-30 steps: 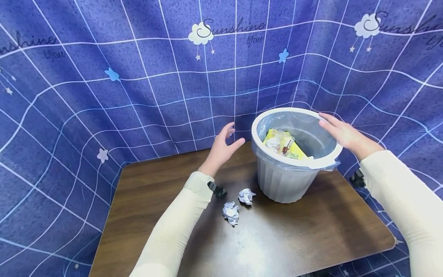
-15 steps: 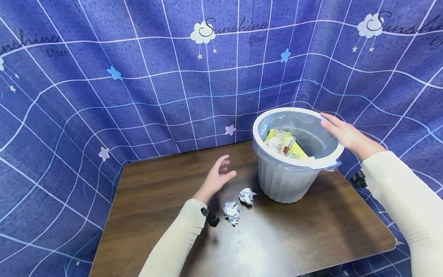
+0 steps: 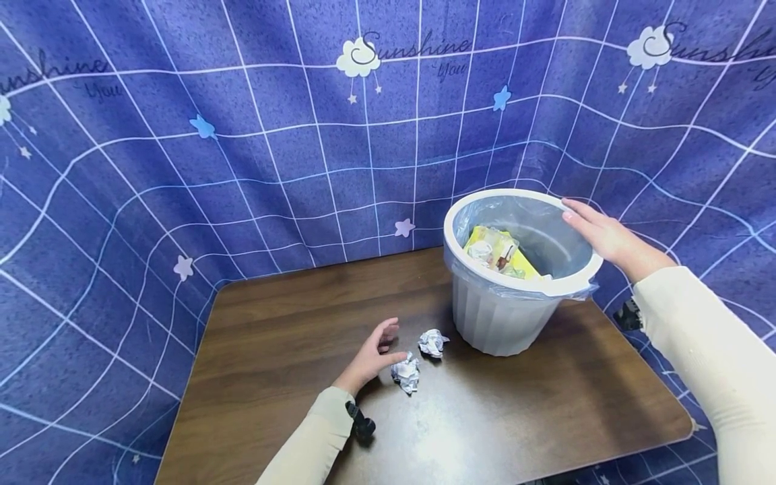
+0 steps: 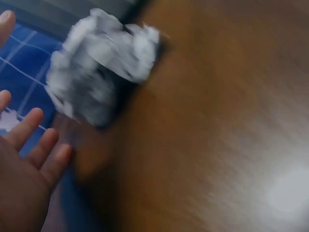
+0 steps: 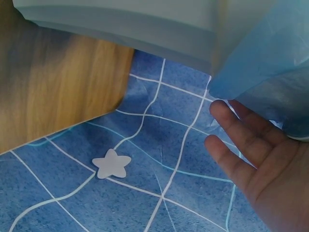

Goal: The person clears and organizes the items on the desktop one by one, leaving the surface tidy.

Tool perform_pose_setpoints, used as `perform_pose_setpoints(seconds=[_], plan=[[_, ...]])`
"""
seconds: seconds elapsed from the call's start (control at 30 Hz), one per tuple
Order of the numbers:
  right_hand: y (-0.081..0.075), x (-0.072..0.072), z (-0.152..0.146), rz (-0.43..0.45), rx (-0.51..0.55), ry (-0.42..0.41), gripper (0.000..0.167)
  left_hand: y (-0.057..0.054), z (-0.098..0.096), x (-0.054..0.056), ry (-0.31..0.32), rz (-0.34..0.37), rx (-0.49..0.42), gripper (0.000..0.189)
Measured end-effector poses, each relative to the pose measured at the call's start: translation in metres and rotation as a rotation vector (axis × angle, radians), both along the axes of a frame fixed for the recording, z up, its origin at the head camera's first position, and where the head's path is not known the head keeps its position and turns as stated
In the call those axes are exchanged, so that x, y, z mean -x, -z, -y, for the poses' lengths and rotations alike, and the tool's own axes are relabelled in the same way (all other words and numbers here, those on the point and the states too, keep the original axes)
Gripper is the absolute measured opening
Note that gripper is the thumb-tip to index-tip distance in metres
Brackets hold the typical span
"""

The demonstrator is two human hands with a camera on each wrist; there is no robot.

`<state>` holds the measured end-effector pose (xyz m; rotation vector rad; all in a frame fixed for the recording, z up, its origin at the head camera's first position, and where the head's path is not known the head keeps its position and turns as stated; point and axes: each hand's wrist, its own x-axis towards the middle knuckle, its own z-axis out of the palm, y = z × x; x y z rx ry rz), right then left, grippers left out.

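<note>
My left hand (image 3: 371,357), fingers loosely bent and apart, is low over the table beside a crumpled paper ball (image 3: 405,374). Its thumb partly overlaps the ball in the head view; whether they touch I cannot tell. The left wrist view shows the hand's spread fingers with a blurred paper ball (image 4: 104,65) ahead of them. A second crumpled paper ball (image 3: 432,343) lies nearer the bin. My right hand (image 3: 609,236) rests at the right rim of a grey lined trash bin (image 3: 500,323). In the right wrist view its fingers (image 5: 241,140) extend loosely below the blue liner (image 5: 263,53).
Inside the bin are yellow packaging (image 3: 526,266), clear wrappers and a white crumpled piece (image 3: 480,252). The wooden table (image 3: 273,337) ends at a blue patterned curtain (image 3: 291,155) behind and on both sides. Bright glare marks the table's front.
My left hand has come down and back toward the person, from beside the bin's rim to the nearer paper ball. The right hand has stayed at the rim.
</note>
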<state>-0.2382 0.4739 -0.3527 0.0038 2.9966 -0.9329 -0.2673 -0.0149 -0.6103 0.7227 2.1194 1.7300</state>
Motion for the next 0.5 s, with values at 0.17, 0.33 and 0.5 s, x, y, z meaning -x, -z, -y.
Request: perform_pose_setpoints(seconds=[0.17, 0.33, 0.5], plan=[[-0.001, -0.001, 0.0, 0.007, 0.0, 0.006, 0.072, 0.013, 0.005, -0.009, 0.011, -0.065, 0.038, 0.084], [-0.001, -0.001, 0.001, 0.007, 0.01, 0.007, 0.072, 0.022, 0.007, -0.016, -0.014, -0.136, 0.155, 0.087], [0.0, 0.0, 0.002, 0.01, 0.014, 0.011, 0.073, 0.03, 0.008, -0.02, -0.033, -0.245, 0.251, 0.072]])
